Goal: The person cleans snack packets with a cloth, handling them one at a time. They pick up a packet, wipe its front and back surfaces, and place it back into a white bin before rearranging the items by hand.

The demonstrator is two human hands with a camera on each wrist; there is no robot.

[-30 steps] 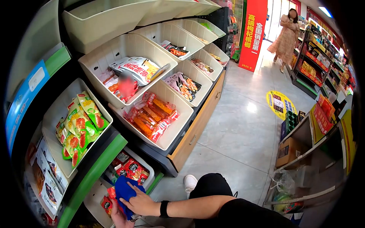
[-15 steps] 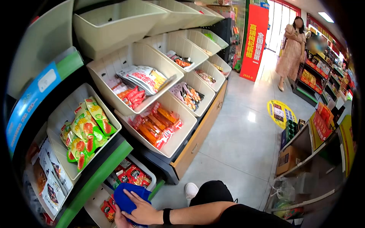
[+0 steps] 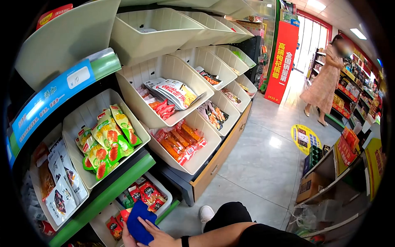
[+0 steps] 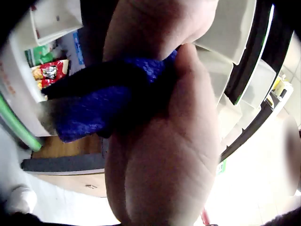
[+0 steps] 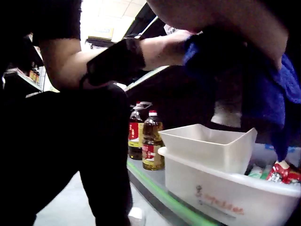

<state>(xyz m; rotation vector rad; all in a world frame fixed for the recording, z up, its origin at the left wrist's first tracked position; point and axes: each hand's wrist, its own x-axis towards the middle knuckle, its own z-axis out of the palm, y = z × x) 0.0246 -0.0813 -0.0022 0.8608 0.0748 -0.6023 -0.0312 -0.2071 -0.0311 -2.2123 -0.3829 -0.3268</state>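
A blue cloth [image 3: 140, 225] is in both hands, low over the bins in the head view. My right hand [image 3: 159, 238] grips it from above and the right, fingers lying over the fabric. My left hand [image 3: 128, 237] holds it from the lower left, mostly cut off by the frame edge. In the left wrist view the left thumb and palm are close against the bunched cloth [image 4: 94, 113]. A pale grey strip [image 5: 228, 106] shows between the folds in the right wrist view; I cannot tell what it is. Red snack packets [image 3: 114, 227] lie in the bin [image 3: 98, 218] beside the hands.
Tilted bins of snacks [image 3: 191, 162] rise in tiers ahead, with green-bagged snacks [image 3: 108, 142] at left. Oil bottles [image 5: 153, 141] stand on a low shelf. A shelf unit with a cardboard box [image 3: 311, 185] is at right. One person [image 3: 325, 82] stands in the far aisle.
The head view has shifted, so the bins sit lower and farther right. Both hands stay on the blue cloth, which has changed shape. The far person has turned aside.
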